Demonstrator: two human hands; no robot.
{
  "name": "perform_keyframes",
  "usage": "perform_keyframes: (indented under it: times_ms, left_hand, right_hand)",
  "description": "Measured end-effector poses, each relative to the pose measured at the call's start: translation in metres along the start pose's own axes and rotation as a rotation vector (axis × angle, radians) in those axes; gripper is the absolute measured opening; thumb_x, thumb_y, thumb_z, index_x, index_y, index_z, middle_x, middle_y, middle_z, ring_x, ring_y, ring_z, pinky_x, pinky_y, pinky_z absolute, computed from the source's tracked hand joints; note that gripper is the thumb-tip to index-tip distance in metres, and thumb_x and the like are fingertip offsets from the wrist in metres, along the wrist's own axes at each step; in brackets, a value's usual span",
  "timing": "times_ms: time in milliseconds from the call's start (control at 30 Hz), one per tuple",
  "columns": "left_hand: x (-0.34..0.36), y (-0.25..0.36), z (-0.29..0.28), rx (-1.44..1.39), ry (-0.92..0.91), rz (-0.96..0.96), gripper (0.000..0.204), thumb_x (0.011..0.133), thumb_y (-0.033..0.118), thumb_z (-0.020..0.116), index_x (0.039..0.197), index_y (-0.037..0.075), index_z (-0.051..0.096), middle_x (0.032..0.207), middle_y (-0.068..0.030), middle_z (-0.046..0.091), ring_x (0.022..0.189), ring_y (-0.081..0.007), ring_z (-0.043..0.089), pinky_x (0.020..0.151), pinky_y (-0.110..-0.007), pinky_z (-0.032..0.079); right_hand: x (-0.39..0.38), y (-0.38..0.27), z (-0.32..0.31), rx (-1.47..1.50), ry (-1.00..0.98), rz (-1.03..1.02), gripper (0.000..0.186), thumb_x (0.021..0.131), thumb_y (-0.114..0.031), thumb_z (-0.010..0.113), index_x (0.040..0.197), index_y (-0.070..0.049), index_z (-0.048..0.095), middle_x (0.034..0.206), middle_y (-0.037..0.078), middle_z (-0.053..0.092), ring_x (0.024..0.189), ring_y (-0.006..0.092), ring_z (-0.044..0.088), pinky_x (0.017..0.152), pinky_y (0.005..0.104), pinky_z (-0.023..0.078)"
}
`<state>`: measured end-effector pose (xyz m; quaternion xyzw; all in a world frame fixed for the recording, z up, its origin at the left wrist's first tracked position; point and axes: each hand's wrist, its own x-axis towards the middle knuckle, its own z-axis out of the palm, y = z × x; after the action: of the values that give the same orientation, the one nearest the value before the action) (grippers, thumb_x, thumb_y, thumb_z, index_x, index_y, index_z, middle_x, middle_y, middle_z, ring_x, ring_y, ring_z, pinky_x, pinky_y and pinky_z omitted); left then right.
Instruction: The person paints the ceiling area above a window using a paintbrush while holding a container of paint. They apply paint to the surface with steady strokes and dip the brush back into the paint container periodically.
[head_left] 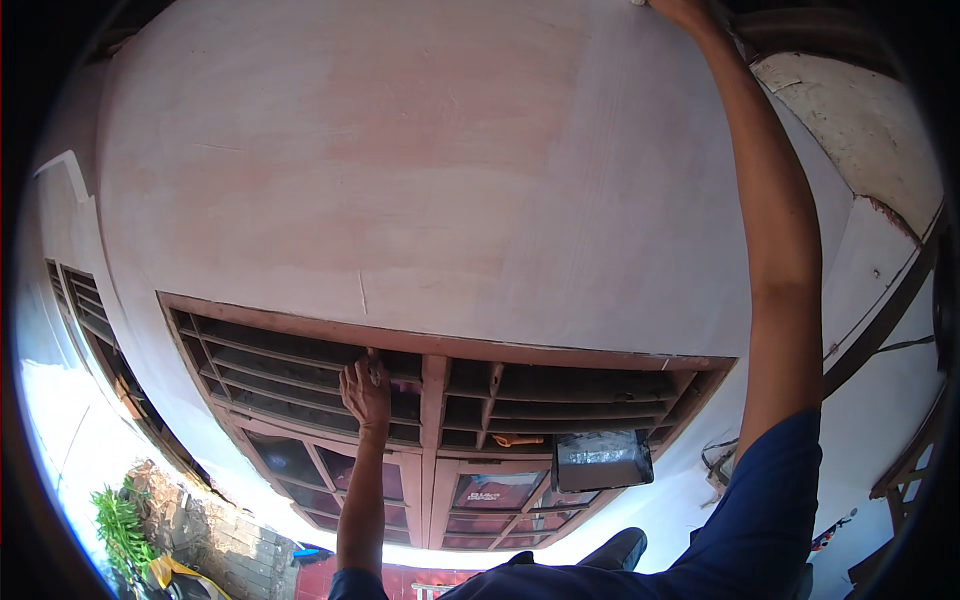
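Observation:
My left hand (368,392) is closed around a wooden upright (373,356) in the louvred vent (290,375) over the window. High at the upper right, my right arm stretches up along the wall, and the picture's edge cuts off most of my right hand (684,10). A small whitish bit of something shows at its fingers, too little to name. The wall (450,170) between my hands has patchy pink and whitish paint, with streaks running down its right part.
A black tray (603,462) with a shiny pale lining hangs at the vent's right part, beside a small orange-brown thing (518,439). Glazed window panes (500,490) lie below. A green plant (120,530) and paving (235,545) show far down at left.

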<state>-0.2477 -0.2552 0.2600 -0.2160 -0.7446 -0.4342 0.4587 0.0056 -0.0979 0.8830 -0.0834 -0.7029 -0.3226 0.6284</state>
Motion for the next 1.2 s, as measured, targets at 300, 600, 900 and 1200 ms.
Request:
perform_keyframes:
  times_ms: [300, 600, 900, 1200]
  left_hand:
    - [0.002, 0.007, 0.005, -0.025, -0.013, -0.012, 0.019, 0.08, 0.018, 0.064, 0.093, 0.008, 0.055, 0.083, -0.0135, 0.054, 0.081, -0.0333, 0.054, 0.07, -0.045, 0.045]
    - [0.002, 0.008, 0.005, -0.039, -0.026, 0.003, 0.022, 0.078, 0.018, 0.064, 0.095, 0.008, 0.055, 0.084, -0.0138, 0.053, 0.081, -0.0338, 0.053, 0.071, -0.046, 0.044]
    - [0.0, 0.0, 0.001, 0.018, -0.031, -0.011, 0.024, 0.078, 0.019, 0.065, 0.097, 0.009, 0.056, 0.086, -0.0134, 0.054, 0.082, -0.0337, 0.053, 0.072, -0.045, 0.044]
    - [-0.001, 0.002, 0.007, 0.016, -0.005, 0.017, 0.023, 0.077, 0.02, 0.065, 0.095, 0.008, 0.056, 0.085, -0.0115, 0.056, 0.081, -0.0324, 0.054, 0.073, -0.045, 0.044]
  right_hand:
    - [-0.029, 0.026, 0.049, -0.179, 0.197, -0.417, 0.023, 0.082, -0.027, 0.065, 0.088, -0.005, 0.068, 0.078, 0.01, 0.067, 0.07, 0.026, 0.065, 0.065, 0.0377, 0.052]
    - [-0.027, -0.008, 0.01, 0.052, 0.204, -0.319, 0.016, 0.08, -0.012, 0.063, 0.091, -0.001, 0.067, 0.092, 0.012, 0.069, 0.083, 0.027, 0.065, 0.074, 0.0372, 0.049]
    - [-0.133, -0.051, 0.031, -0.095, 0.014, -0.33, 0.029, 0.074, -0.015, 0.069, 0.103, -0.015, 0.066, 0.096, 0.002, 0.067, 0.085, 0.0197, 0.063, 0.067, 0.0326, 0.053]
    - [-0.316, -0.125, -0.005, 0.371, -0.361, -0.379, 0.038, 0.062, -0.005, 0.074, 0.099, -0.006, 0.064, 0.087, 0.003, 0.063, 0.081, 0.018, 0.062, 0.065, 0.0313, 0.054]
